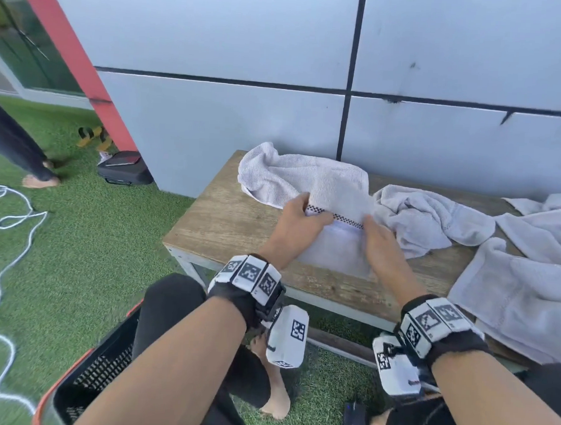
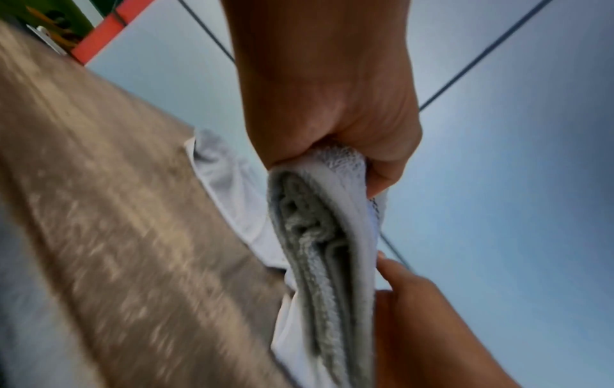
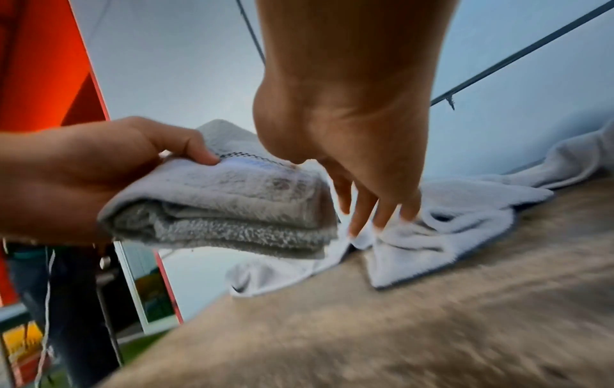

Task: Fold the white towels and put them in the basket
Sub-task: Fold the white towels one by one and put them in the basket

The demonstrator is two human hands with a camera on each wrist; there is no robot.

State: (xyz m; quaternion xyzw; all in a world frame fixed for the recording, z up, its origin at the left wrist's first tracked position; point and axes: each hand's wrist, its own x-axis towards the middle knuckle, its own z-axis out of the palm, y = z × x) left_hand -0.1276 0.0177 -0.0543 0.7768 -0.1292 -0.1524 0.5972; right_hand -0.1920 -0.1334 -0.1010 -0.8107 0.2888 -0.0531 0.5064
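Note:
A folded white towel [image 1: 334,247] with a black-and-white checked band is lifted just above the wooden bench [image 1: 226,222]. My left hand [image 1: 306,212] grips its left end, thumb on top and fingers underneath, as the right wrist view shows [image 3: 186,155]. My right hand [image 1: 374,233] lies against the towel's right end with straight fingers [image 3: 362,207] pointing down beside the folded towel [image 3: 225,204]. In the left wrist view the stacked layers of the folded towel [image 2: 319,249] show edge-on. The black basket [image 1: 92,374] with an orange rim stands on the turf at lower left.
Loose white towels lie on the bench: one crumpled at the back [image 1: 291,174], one in the middle [image 1: 431,217], more at the right [image 1: 522,290]. A grey wall rises right behind. On the turf lie a white rope [image 1: 10,263] and a black case [image 1: 125,171]. Another person's legs [image 1: 13,146] stand far left.

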